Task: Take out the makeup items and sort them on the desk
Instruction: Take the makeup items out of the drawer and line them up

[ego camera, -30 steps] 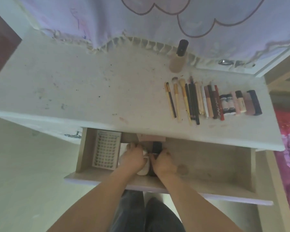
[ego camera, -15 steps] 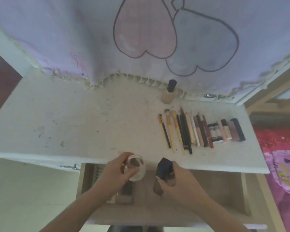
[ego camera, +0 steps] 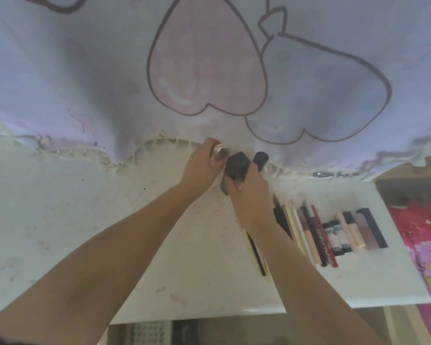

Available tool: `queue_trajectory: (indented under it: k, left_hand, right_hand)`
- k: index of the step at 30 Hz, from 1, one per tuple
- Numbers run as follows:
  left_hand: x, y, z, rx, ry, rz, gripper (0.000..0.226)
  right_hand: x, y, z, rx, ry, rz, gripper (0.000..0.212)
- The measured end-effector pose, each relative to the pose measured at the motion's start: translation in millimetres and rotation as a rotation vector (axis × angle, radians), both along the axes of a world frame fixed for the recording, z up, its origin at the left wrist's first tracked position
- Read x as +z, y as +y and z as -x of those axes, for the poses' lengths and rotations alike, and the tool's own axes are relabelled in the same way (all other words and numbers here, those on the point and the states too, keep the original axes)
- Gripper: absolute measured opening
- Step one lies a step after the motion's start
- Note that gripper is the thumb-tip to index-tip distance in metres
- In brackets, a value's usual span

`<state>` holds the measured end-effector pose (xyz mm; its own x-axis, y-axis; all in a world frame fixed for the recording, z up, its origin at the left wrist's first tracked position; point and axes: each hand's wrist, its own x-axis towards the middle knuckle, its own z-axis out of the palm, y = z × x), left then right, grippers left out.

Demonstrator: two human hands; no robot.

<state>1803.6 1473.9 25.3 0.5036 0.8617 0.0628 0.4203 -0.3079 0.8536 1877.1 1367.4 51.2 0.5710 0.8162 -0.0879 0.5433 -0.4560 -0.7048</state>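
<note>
step: placing at bench [ego camera: 110,220] back edge | left hand [ego camera: 202,165] grips round clear compact [ego camera: 220,153] | right hand [ego camera: 249,185] holds dark bottle [ego camera: 235,165] beside black-capped bottle [ego camera: 260,159] | next: set both down upright, clear of sorted row [ego camera: 334,232]

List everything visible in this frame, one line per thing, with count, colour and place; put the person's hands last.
Desk: one, white, stained, across the frame.
Curtain: one, lilac with a heart print, hanging behind the desk.
Row of brushes, pencils and tubes: count unclear, mixed colours, desk right, partly under the right forearm.
Bottle cap: one, black, by the curtain hem, bottle hidden.
Drawer: one, open, bottom edge.
Round jar: one, clear, held by the left hand.
Dark case: one, black, held by the right hand.
Left hand: grips the jar.
Right hand: grips the case.
</note>
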Motion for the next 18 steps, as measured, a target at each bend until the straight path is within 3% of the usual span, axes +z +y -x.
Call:
queue_trajectory:
  k: [4, 6, 8, 9, 12, 13, 16, 18]
  left_hand:
    - [-10, 2, -6, -0.068, -0.022, 0.035, 0.021]
    - [-12, 2, 0, -0.068, -0.001, 0.058, 0.038]
    - [-9, -6, 16, 0.0, 0.04, 0.058, 0.052]
    - [-6, -14, 28, 0.06, 0.057, 0.035, 0.048]
    - [4, -66, 83, 0.168, 0.103, -0.046, 0.012]
    - [7, -93, 104, 0.14, 0.119, -0.035, 0.023]
    - [0, -188, 156, -0.057, 0.201, 0.173, 0.046]
    - [-28, -236, 176, -0.198, 0.425, 0.24, 0.055]
  right_hand:
    - [-2, 1, 1, -0.021, 0.021, 0.001, 0.033]
    - [1, -6, 2, -0.007, 0.029, -0.043, 0.042]
    - [8, -21, 2, 0.014, 0.008, -0.121, 0.051]
    - [14, -35, 3, 0.029, -0.011, -0.168, 0.052]
    - [16, -98, 17, 0.155, -0.087, -0.341, 0.031]
    - [9, -125, 25, 0.252, -0.117, -0.37, 0.024]
    - [-45, -198, 51, 0.603, -0.179, -0.221, 0.018]
    - [-88, -226, 60, 0.765, -0.195, -0.002, 0.023]
